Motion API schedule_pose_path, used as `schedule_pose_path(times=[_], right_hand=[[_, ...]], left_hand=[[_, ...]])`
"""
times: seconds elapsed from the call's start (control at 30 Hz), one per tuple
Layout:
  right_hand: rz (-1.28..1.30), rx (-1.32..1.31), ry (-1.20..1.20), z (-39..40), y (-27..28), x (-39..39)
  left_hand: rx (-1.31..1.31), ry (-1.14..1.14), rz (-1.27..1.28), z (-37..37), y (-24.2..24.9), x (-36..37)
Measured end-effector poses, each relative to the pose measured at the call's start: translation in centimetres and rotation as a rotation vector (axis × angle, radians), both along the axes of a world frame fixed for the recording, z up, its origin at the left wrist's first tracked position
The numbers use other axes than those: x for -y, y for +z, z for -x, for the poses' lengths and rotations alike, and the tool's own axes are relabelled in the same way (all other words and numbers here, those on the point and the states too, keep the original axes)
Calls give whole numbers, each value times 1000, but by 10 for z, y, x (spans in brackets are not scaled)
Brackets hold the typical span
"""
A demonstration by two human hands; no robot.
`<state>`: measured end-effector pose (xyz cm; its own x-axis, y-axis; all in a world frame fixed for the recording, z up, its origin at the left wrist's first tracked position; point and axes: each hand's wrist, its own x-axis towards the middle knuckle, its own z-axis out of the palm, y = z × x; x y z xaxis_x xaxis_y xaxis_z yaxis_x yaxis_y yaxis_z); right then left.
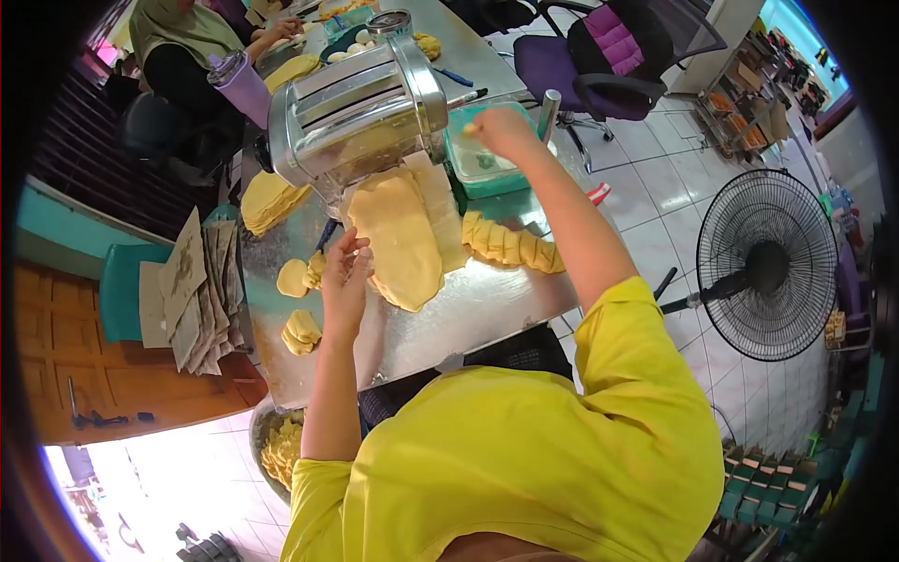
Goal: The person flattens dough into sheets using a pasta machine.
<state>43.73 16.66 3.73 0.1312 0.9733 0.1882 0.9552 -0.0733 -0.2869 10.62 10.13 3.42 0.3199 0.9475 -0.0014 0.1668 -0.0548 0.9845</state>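
A flattened sheet of yellow dough [398,239] lies on the metal table in front of a silver roller machine [356,108]. My left hand [346,281] is beside the sheet's left edge, its fingers apart and nothing visible in them. Over a teal tub [487,173] holding something pale, my right hand [501,132] is closed, with a small yellowish bit at its fingertips. A cut row of dough pieces [510,245] rests to the right of the sheet. Small dough lumps [301,332] sit left of my left hand, and stacked dough sheets [270,201] lie beside the machine.
A purple tumbler [240,89] stands left of the machine. Another person [187,47] works at the table's far left. A black fan [768,267] and a purple office chair [581,75] are on the right. Below the table's left edge is a basin of dough [283,454].
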Motion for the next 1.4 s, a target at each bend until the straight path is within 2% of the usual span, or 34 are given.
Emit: schedule_pose_path(times=[0.03, 0.17, 0.23, 0.3, 0.37, 0.4, 0.47, 0.53, 0.6, 0.63, 0.7, 0.73, 0.8, 0.83, 0.9, 0.93, 1.0, 1.03, 1.1, 1.27, 1.33, 1.4], right_hand=[[276, 84, 39, 2, -3, -9], [344, 249, 191, 3, -13, -12], [377, 60, 297, -15, -13, -17], [297, 39, 262, -31, 4, -13], [168, -266, 133, -39, 37, 6], [91, -273, 132, -42, 56, 11], [-79, -346, 109, -31, 101, 23], [-173, -360, 165, -15, 137, 20], [-400, -243, 388, 13, 160, 4], [-386, -234, 454, 28, 160, -14], [-291, -257, 538, 66, 154, -43], [-211, -287, 557, 83, 149, -53], [-141, -288, 582, 99, 116, -82], [-152, -280, 593, 104, 126, -75], [35, -338, 468, 108, 140, -59], [32, -334, 472, 104, 136, -66], [-135, -223, 673, 101, 125, -73], [-125, -226, 671, 104, 123, -73], [-191, -4, 446, 115, 118, -69], [-154, 70, 509, 114, 118, -73], [-152, 122, 539, 111, 125, -76], [-142, -8, 590, 104, 130, -72]], left_hand=[[3, 5, -8, -1, 1, 0], [-22, -48, -46, -6, 2, 1], [-57, -90, -57, -6, 5, 1], [-42, -85, -120, -4, 10, -8], [-29, -68, -217, -2, 21, -17], [-26, -52, -207, -1, 30, -23], [-60, -28, -411, -2, 51, -38], [-100, -52, -482, -7, 84, -51], [-159, -31, -729, -20, 112, -69], [-156, -27, -734, -28, 120, -82], [-356, 39, -1080, -42, 134, -112], [-356, 49, -1088, -46, 135, -130], [-496, -149, -766, -46, 128, -160], [-495, -135, -777, -46, 126, -163], [-676, -226, -772, -50, 126, -167], [-676, -220, -775, -51, 127, -167], [-639, -224, -844, -54, 125, -165], [-653, -220, -824, -56, 125, -166], [-662, -209, -842, -58, 125, -168], [-644, -231, -971, -60, 114, -179], [-666, -235, -930, -57, 120, -180], [-685, -241, -886, -52, 127, -177]])
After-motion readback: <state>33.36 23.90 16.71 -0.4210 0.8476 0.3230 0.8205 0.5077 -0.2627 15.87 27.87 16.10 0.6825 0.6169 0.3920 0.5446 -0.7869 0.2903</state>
